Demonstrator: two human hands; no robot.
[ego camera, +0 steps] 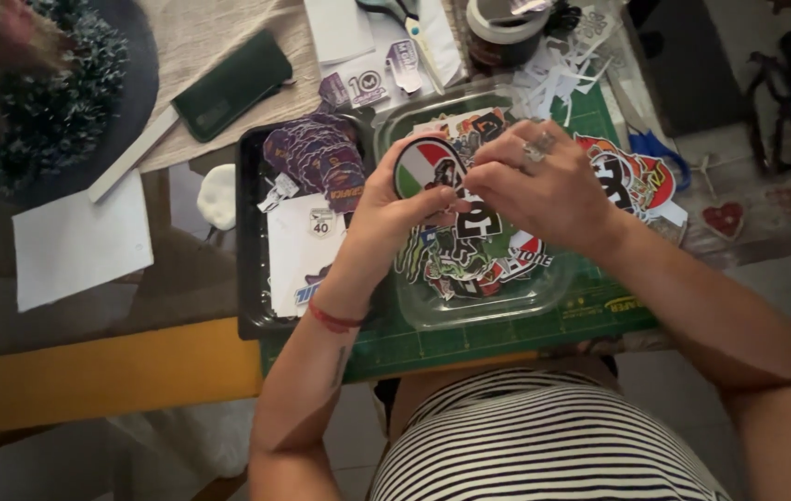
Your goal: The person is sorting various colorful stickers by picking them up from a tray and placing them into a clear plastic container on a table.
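The left hand (394, 209) is pinching a round green, white and red sticker (421, 167) by its edge, while the right hand (544, 186) is nipping at its rim. Beneath both hands is lying a clear tray (497, 311) of stickers on a green cutting mat (507, 334).

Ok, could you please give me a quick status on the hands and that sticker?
Left hand holds round green-white-red sticker. Right hand pinches its edge. Clear tray of stickers directly beneath. Nothing blocking.
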